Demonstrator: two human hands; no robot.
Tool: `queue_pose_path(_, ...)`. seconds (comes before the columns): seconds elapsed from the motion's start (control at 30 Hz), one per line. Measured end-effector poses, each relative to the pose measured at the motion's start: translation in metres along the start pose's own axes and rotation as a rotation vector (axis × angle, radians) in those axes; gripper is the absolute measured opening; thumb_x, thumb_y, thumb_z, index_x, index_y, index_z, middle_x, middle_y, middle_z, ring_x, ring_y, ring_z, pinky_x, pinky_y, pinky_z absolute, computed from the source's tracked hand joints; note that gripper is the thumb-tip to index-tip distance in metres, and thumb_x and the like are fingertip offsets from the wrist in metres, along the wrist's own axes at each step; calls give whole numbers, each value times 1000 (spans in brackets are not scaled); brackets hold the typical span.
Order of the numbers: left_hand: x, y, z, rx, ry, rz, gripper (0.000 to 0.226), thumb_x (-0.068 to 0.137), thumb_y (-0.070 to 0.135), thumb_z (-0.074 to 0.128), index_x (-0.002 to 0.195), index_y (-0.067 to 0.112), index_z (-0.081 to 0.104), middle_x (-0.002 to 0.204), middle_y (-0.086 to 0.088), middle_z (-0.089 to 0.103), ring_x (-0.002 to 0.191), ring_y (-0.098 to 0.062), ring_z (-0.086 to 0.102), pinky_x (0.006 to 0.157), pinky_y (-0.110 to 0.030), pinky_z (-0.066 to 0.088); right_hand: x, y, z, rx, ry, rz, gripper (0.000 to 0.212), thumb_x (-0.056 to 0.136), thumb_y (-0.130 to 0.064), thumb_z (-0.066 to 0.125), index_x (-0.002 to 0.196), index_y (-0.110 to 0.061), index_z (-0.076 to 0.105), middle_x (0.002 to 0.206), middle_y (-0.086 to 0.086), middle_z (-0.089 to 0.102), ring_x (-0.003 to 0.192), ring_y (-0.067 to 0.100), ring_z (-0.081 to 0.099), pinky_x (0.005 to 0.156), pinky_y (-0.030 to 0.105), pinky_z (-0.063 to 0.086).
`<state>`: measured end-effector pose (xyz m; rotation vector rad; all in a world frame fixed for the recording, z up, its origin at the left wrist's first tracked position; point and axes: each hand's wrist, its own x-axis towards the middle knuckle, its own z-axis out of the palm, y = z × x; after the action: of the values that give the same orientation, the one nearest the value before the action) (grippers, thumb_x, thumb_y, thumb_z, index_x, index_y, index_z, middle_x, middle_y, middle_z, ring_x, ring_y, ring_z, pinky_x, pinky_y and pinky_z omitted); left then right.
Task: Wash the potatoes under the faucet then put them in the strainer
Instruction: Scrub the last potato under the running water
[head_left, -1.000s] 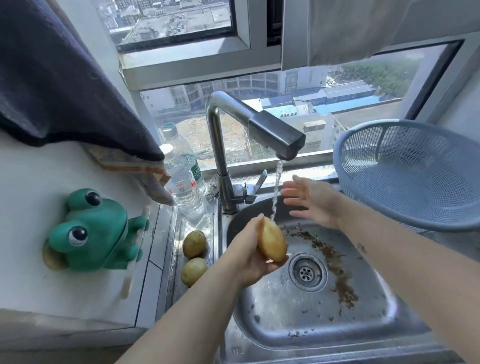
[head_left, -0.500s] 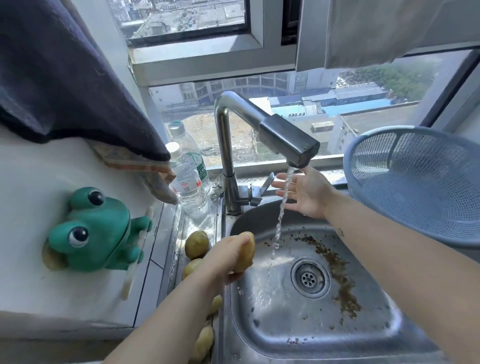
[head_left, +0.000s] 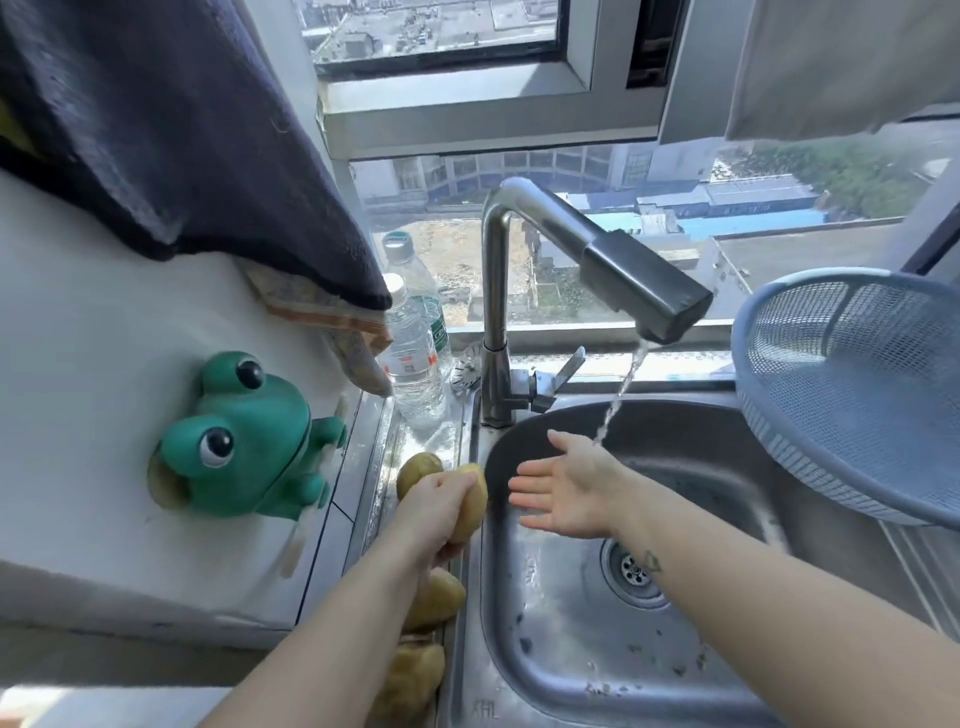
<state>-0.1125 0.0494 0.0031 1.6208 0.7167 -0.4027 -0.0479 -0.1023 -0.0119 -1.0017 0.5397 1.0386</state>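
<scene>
My left hand (head_left: 435, 506) grips a yellow potato (head_left: 471, 506) over the left rim of the steel sink (head_left: 727, 670). My right hand (head_left: 569, 491) is held flat and open inside the sink, palm up, just left of the water stream falling from the faucet (head_left: 644, 288). Other potatoes lie on the ledge left of the sink: one behind my left hand (head_left: 415, 466), one under my forearm (head_left: 439, 597), one nearer me (head_left: 413, 675). The blue strainer (head_left: 852, 384) stands tilted at the sink's right edge, with nothing seen in it.
Two clear water bottles (head_left: 413, 358) stand left of the faucet base. A green frog figure (head_left: 244, 441) sits on the white wall at left, under hanging dark cloth (head_left: 171, 130). The sink drain (head_left: 634, 569) lies right of my right forearm.
My left hand carried the potato out from under the stream to the sink's left rim. My right hand dropped from beside the faucet head to low in the sink. The camera view shifted left.
</scene>
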Motion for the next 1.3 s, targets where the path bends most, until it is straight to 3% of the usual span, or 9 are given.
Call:
queue_pose_path(0.2, -1, 1, 4, 4, -28, -37, 13, 96, 32, 50, 96, 24, 60, 94, -8, 61, 89, -24, 59, 66, -28, 44, -24, 4, -1, 59, -12, -8, 77, 98, -53, 16, 147, 5, 9, 156, 23, 9, 146, 33, 11, 118, 46, 6)
queue_pose_path(0.4, 1, 5, 7, 20, -20, -9, 12, 94, 31, 51, 91, 23, 60, 95, -8, 59, 86, -25, 57, 64, -27, 43, -45, -1, -13, -127, -46, -28, 73, 97, -48, 15, 142, 7, 30, 151, 22, 28, 143, 32, 23, 116, 44, 11)
queue_pose_path(0.47, 2, 7, 2, 139, 13, 83, 9, 93, 29, 52, 88, 22, 56, 86, -4, 55, 78, -21, 52, 69, -28, 40, -46, -2, -18, -232, -24, -48, 66, 97, -44, 16, 137, 2, 43, 142, 18, 43, 137, 29, 32, 112, 42, 20)
queue_pose_path(0.57, 7, 7, -15, 581, 127, 270, 30, 90, 29, 60, 118, 24, 51, 107, 1, 56, 97, -20, 56, 82, -28, 43, -44, -3, -21, -361, 86, -134, 53, 99, -35, 24, 112, -7, 67, 110, 10, 65, 108, 24, 51, 87, 36, 39)
queue_pose_path(0.63, 9, 4, -26, 873, 188, 334, 40, 89, 30, 61, 127, 28, 48, 123, 2, 53, 109, -21, 55, 90, -33, 45, -42, -3, -22, -367, 144, -182, 42, 100, -28, 32, 105, -6, 68, 106, 10, 71, 100, 23, 62, 91, 36, 44)
queue_pose_path(0.7, 9, -2, -33, 1048, 210, 361, 41, 88, 26, 60, 127, 31, 47, 128, 3, 50, 115, -22, 53, 90, -36, 46, -41, -2, -21, -341, 151, -196, 32, 100, -25, 41, 104, -4, 65, 103, 12, 71, 94, 23, 67, 83, 32, 52)
queue_pose_path(0.97, 22, -18, -36, 1216, 145, 424, 48, 91, 16, 51, 136, 31, 39, 135, 3, 39, 126, -23, 40, 100, -37, 37, -31, -9, -22, -298, 192, -204, 20, 97, -20, 51, 94, -6, 64, 89, 8, 70, 72, 17, 67, 61, 23, 56)
queue_pose_path(1.17, 22, -12, -35, 1377, 199, 412, 50, 91, 30, 52, 138, 29, 35, 139, -3, 32, 129, -25, 36, 101, -37, 37, -27, -14, -29, -313, 215, -235, 20, 96, -22, 51, 98, -7, 64, 91, 8, 69, 76, 20, 65, 70, 28, 54)
queue_pose_path(1.3, 21, -11, -33, 1390, 191, 391, 56, 91, 36, 54, 141, 29, 31, 141, -5, 29, 131, -26, 34, 103, -39, 36, -26, -28, -30, -378, 332, -407, 12, 96, -13, 50, 100, -6, 59, 96, 9, 63, 80, 20, 61, 73, 31, 55)
